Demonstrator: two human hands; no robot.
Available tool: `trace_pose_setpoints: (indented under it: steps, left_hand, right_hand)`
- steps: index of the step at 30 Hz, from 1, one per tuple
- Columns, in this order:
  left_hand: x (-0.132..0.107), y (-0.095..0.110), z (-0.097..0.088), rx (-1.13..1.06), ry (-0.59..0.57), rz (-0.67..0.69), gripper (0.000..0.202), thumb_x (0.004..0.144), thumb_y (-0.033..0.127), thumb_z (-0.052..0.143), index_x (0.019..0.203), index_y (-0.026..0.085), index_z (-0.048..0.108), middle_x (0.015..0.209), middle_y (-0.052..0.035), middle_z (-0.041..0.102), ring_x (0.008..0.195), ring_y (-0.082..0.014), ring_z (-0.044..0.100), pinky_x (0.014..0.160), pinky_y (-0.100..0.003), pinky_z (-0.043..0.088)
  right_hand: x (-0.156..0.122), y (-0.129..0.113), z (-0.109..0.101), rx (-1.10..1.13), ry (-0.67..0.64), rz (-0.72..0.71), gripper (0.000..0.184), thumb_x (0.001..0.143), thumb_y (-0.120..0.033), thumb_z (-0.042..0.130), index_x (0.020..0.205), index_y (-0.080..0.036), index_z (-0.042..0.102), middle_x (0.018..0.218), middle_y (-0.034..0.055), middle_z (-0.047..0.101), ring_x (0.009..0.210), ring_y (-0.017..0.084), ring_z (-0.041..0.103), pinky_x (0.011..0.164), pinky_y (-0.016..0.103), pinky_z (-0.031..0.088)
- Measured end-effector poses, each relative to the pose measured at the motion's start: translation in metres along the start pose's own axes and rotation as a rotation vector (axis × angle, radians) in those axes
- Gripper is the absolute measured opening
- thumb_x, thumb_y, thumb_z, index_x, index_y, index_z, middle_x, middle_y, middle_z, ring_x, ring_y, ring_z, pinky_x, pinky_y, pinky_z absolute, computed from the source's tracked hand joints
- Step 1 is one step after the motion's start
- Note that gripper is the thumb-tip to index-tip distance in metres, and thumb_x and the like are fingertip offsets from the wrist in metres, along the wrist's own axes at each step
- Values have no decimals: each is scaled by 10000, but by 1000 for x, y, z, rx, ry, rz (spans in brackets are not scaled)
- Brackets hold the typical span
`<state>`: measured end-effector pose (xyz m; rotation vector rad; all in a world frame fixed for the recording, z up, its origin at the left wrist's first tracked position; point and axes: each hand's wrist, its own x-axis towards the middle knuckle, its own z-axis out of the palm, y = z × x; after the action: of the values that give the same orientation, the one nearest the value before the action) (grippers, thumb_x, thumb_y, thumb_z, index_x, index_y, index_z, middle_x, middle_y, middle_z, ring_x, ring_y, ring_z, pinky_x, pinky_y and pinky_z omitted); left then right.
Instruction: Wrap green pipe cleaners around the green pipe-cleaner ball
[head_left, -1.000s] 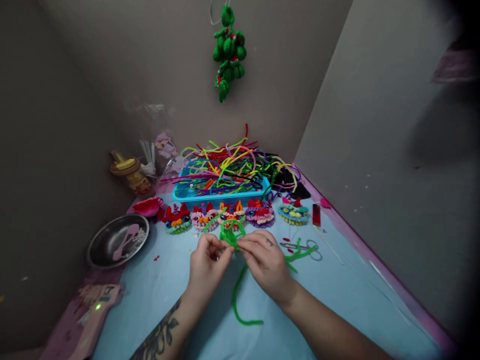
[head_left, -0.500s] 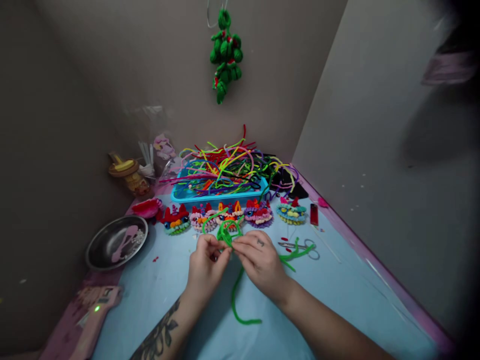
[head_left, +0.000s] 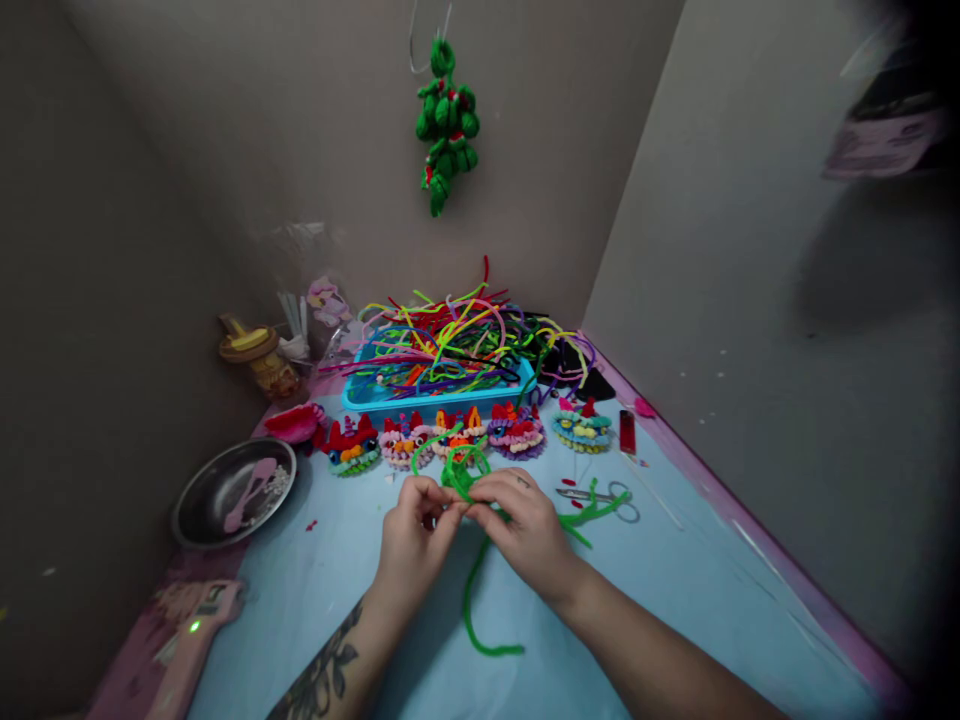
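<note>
My left hand (head_left: 414,538) and my right hand (head_left: 525,528) meet over the light blue table (head_left: 675,590), both pinched on a green pipe cleaner (head_left: 471,600). Its upper part is bent into loops just above my fingers, and its long tail curls down toward me on the table. A row of several small colourful pipe-cleaner figures (head_left: 465,436) stands right behind my hands.
A blue tray (head_left: 360,395) heaped with multicoloured pipe cleaners sits at the back. Scissors (head_left: 600,495) and a red lighter (head_left: 627,431) lie to the right. A metal bowl (head_left: 234,490) and a pink glue gun (head_left: 191,625) are at the left. A green ornament (head_left: 444,125) hangs on the wall.
My hands stay together on the green pipe cleaner with small finger movements; the loops have shifted slightly. The view has drifted a little.
</note>
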<state>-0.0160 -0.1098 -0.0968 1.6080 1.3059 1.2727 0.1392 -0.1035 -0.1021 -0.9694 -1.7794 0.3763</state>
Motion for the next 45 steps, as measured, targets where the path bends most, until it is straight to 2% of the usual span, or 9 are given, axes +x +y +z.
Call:
trace_pose_setpoints:
  steps: [10,22,29,32,35,38,40,42,45]
  left_hand:
    - [-3,-4,1,77,-50,72,182,832,204,560,821,233,380,752,16,667,613,-113,609,550,-208,439]
    - [-5,-3,0,52,-86,24,169,826,224,572,846,231,404,790,-11,708,593,-129,611,529,-229,421]
    - [-4,1,1,19,-79,45,177,803,197,605,819,235,433,805,-21,727,576,-131,613,495,-227,389]
    - [-6,4,1,4,-89,54,176,797,187,611,805,232,441,797,-25,730,597,-136,624,494,-225,385]
    - [-8,7,0,-25,-61,57,196,787,183,619,754,224,430,795,-35,730,619,-136,623,500,-221,378]
    - [-7,9,0,-77,73,34,206,787,204,628,748,216,426,813,-33,702,608,-118,582,532,-225,394]
    - [-3,5,2,-148,161,1,207,780,228,645,853,217,452,959,-53,668,688,-117,582,588,-235,426]
    - [3,-1,5,-268,169,-65,379,731,258,706,1008,230,449,1180,-92,576,871,-145,593,680,-258,457]
    - [8,-10,9,-554,26,-282,678,620,306,807,1164,260,406,1315,-123,481,1065,-210,568,820,-323,459]
  right_hand:
    - [0,4,-4,-29,21,-27,69,844,-155,597,814,-207,632,763,29,683,753,177,616,727,349,459]
    - [1,4,-6,-127,-56,-107,130,867,-119,509,808,-188,602,754,47,657,746,188,581,737,371,443]
    - [-1,4,-8,-57,1,-56,156,852,-96,481,822,-198,596,775,55,627,788,195,569,728,350,469]
    - [0,4,-9,33,52,40,152,840,-105,492,778,-204,589,756,39,611,769,184,571,699,320,466]
    - [2,8,-10,160,120,246,123,821,-154,544,719,-199,594,745,25,612,753,175,571,696,303,449]
    - [5,17,-10,389,226,508,78,772,-249,638,724,-191,619,719,8,603,701,156,544,650,278,429]
    - [9,21,-9,634,295,656,169,711,-320,710,728,-186,609,664,-17,572,597,118,487,556,242,392]
    - [11,22,-8,899,295,786,270,647,-358,770,711,-181,576,636,-32,558,508,78,419,479,212,337]
    - [13,18,-6,1197,197,937,340,577,-326,829,684,-177,544,642,-32,579,462,50,387,445,194,315]
